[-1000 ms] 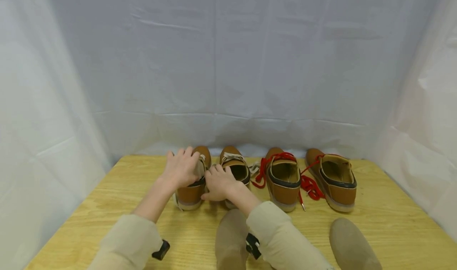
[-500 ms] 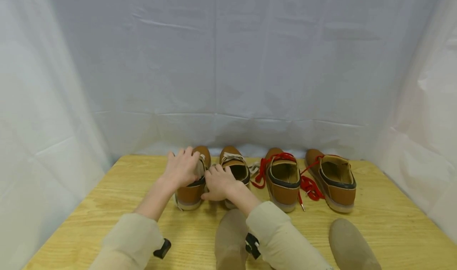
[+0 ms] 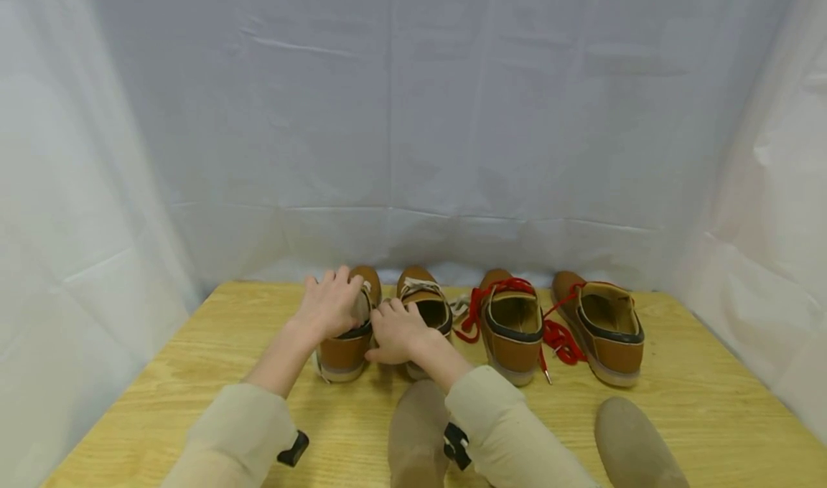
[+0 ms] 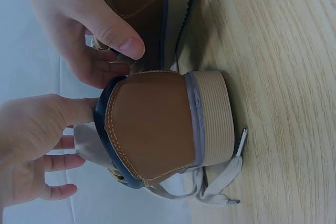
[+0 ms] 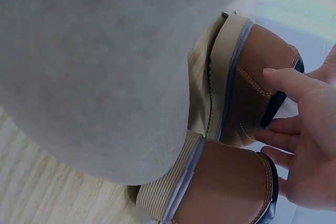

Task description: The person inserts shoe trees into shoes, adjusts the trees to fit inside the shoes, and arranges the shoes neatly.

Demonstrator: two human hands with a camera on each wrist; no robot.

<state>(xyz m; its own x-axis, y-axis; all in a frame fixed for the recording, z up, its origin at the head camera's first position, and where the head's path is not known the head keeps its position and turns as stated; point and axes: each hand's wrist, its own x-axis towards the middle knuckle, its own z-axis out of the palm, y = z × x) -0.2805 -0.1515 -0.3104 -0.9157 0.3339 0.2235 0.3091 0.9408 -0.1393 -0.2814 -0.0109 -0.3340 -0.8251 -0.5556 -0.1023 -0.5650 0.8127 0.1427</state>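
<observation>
- Landmark: the far-left shoe (image 3: pixel 342 357), upright on the wooden table (image 3: pixel 226 359), toe pointing away from the person.
- Change: none of note. In the head view, both hands and all four shoes hold essentially the same positions as a second ago.
- Left hand (image 3: pixel 329 305): at the opening of the far-left shoe, fingers spread, thumb reaching behind its dark heel collar (image 4: pixel 103 114). Some fingertips are hidden by a grey flap (image 4: pixel 90 142), apparently the tongue; a grip cannot be confirmed.
- Right hand (image 3: pixel 397 330): just right of the far-left shoe, fingers partly curled, thumb apart from them. Nothing held is visible; contact cannot be determined.
- White lace (image 4: pixel 228 179): loose on the table, left of the far-left shoe.
- Second shoe (image 3: pixel 416 278): immediately right of the far-left shoe. Two red-laced shoes (image 3: pixel 517 355) stand farther right.
- Implication: the work appears paused or limited to small, concealed finger movements; no visible progress is indicated.
</observation>
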